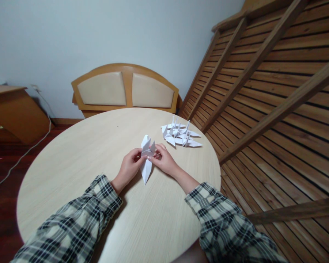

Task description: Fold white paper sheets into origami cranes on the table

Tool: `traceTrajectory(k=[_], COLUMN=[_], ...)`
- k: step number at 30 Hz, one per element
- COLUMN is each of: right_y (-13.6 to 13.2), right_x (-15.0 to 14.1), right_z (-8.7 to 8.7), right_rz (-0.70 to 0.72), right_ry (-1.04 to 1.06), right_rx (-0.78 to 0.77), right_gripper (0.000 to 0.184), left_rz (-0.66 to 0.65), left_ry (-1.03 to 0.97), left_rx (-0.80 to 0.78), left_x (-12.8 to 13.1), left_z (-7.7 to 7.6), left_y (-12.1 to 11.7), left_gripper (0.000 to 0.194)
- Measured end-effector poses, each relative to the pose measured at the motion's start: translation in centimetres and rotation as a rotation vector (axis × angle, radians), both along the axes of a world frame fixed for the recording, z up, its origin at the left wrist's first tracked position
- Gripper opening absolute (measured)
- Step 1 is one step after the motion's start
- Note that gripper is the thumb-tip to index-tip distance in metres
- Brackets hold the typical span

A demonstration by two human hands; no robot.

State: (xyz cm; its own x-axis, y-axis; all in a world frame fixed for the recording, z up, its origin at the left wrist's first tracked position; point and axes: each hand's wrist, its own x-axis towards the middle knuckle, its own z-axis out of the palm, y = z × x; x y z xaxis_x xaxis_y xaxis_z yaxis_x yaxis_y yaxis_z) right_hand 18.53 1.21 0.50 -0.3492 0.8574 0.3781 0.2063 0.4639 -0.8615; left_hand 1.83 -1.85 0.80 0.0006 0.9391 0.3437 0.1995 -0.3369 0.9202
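A white folded paper crane (146,171) is held between both hands over the middle of the table. One long pointed wing hangs toward me, and the other parts stick up beyond my fingers. My left hand (130,164) pinches its left side with thumb and fingers. My right hand (164,159) grips it from the right, the thumb pressed near the centre fold. Some fingertips are hidden behind the paper. Beyond my right hand, several finished-looking white paper cranes (185,140) stand close together on the table.
The round pale wooden table (71,164) has its right edge close to a slatted wooden panel (263,109) that leans there. Behind the table is a headboard (128,84) with two cream pads. At left, a white cable (24,157) runs across the floor beside a wooden desk (11,113).
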Motion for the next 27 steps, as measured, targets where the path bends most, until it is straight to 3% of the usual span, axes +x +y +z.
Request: traceTrajectory(k=[5, 12, 18, 23, 27], right_y=[0.3, 0.5, 0.5, 0.2, 0.4], right_x=[0.0, 0.8, 1.2, 0.7, 0.5], right_z=[-0.3, 0.3, 0.3, 0.6, 0.8], right_rz=[-0.011, 0.133, 0.137, 0.1, 0.058], right_ry=[0.022, 0.104, 0.251, 0.295, 0.33], right_rx=[-0.008, -0.039, -0.081, -0.19, -0.229], right_gripper=[0.052, 0.066, 0.058, 0.074, 0.074], left_rz=[0.023, -0.031, -0.068, -0.107, -0.14], left_ry=[0.08, 0.166, 0.19, 0.2, 0.184], left_rx=[0.035, 0.06, 0.036, 0.011, -0.02], left_x=[0.0, 0.0, 0.0, 0.0, 0.1], left_z=[0.2, 0.4, 0.1, 0.2, 0.2], left_y=[-0.2, -0.5, -0.4, -0.4, -0.5], left_gripper=[0.016, 0.016, 0.017, 0.02, 0.023])
